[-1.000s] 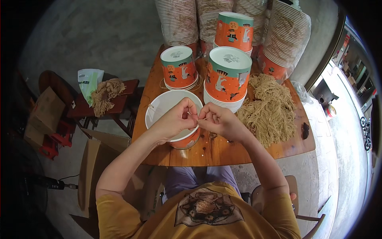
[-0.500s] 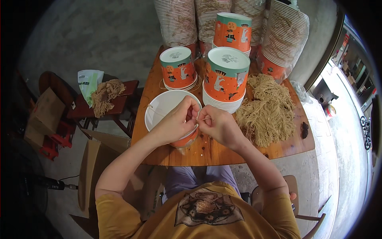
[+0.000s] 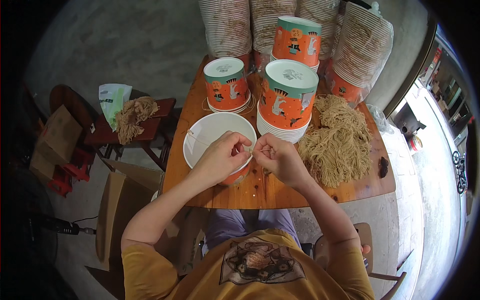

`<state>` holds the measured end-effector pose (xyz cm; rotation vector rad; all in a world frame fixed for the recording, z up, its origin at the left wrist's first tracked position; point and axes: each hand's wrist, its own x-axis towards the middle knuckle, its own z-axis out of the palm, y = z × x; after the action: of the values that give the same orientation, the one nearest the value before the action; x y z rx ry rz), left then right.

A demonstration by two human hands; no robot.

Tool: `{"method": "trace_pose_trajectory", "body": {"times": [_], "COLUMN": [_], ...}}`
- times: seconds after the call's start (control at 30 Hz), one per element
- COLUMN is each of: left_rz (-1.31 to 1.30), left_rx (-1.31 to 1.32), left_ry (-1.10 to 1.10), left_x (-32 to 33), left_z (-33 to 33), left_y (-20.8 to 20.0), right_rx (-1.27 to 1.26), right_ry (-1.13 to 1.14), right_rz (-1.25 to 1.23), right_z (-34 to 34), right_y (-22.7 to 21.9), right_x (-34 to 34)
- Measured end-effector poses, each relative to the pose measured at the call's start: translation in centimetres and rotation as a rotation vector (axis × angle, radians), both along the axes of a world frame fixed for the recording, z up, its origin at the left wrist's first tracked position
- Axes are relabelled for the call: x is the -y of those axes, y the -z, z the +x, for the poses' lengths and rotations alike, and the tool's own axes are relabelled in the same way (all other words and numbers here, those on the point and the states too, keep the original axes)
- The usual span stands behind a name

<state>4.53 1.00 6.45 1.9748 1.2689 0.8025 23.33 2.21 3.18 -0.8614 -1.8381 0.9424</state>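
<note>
Hands (image 3: 222,156) (image 3: 281,159) slightly farther apart, right in a pinch on string (image 3: 266,150), left's hold unclear

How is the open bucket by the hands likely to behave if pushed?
The open bucket is probably light for its size: its wall looks thin, and no bulky load shows inside. Pushed high up, it might tip, as it seems to narrow toward the base. Once over, it would likely roll, being round.

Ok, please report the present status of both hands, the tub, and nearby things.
Left hand over the open white-lined tub's right rim, grip unclear. Right hand pinching thin cord. Upturned orange tub stack just beyond the hands.
</note>
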Motion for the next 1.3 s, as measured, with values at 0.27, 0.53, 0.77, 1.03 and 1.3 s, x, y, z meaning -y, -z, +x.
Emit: {"method": "trace_pose_trajectory", "body": {"times": [0.27,0.53,0.77,1.03,1.3], "left_rz": [0.186,0.178,0.097,-0.192,-0.266], "left_rx": [-0.077,-0.108,0.008,0.385,0.446], "left_ry": [0.011,-0.051,-0.068,0.0,-0.001], "left_x": [0.3,0.9,0.9,-0.6,-0.7], "left_z": [0.4,1.0,1.2,0.6,0.7], "left_y": [0.2,0.1,0.1,1.2,0.7], "right_rx": [-0.014,0.087,0.031,-0.119,-0.074], "right_ry": [0.014,0.066,0.042,-0.016,0.121], "right_rz": [-0.054,0.013,-0.047,-0.212,-0.121], "right_z": [0.0,0.2,0.2,0.0,-0.3], "right_y": [0.0,-0.2,0.3,0.8,1.2], "right_x": [0.1,0.2,0.0,0.2,0.4]}}
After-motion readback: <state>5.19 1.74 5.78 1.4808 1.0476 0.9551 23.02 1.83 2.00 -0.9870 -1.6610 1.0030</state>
